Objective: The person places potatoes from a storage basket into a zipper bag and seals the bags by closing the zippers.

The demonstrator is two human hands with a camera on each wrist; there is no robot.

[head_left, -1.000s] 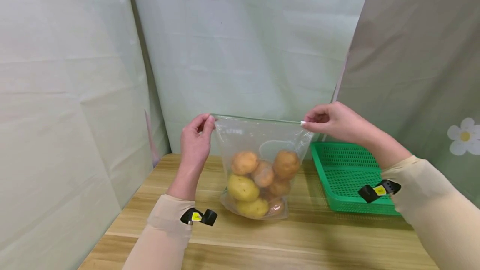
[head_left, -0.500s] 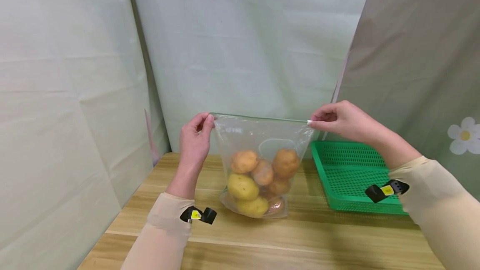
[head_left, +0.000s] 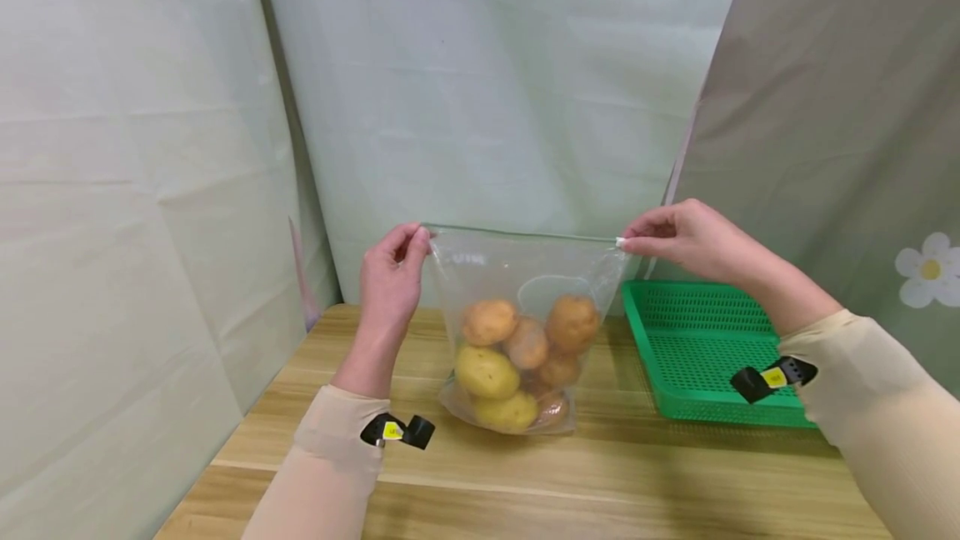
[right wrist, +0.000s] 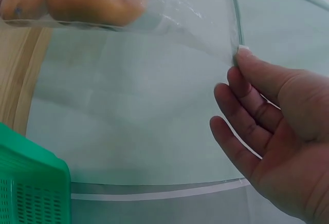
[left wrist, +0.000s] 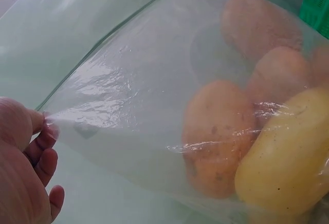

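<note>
A clear zip bag [head_left: 525,273] stands on the wooden table [head_left: 600,473] with several potatoes [head_left: 525,357] in its lower half. My left hand [head_left: 390,273] pinches the bag's top left corner [left wrist: 49,118]. My right hand [head_left: 675,240] pinches the top right corner at the white slider [head_left: 620,242]. The top edge is stretched straight between both hands. In the left wrist view the potatoes [left wrist: 257,147] show through the plastic. In the right wrist view my thumb tip meets the bag's seal edge [right wrist: 237,49].
A green perforated plastic basket [head_left: 697,348] sits on the table just right of the bag. Pale cloth backdrops hang behind and at the left; a grey cloth with a flower print [head_left: 926,272] hangs at the right.
My right hand has slid a little to the right along the bag's top edge, to its right end. The left hand and the bag have stayed in place.
</note>
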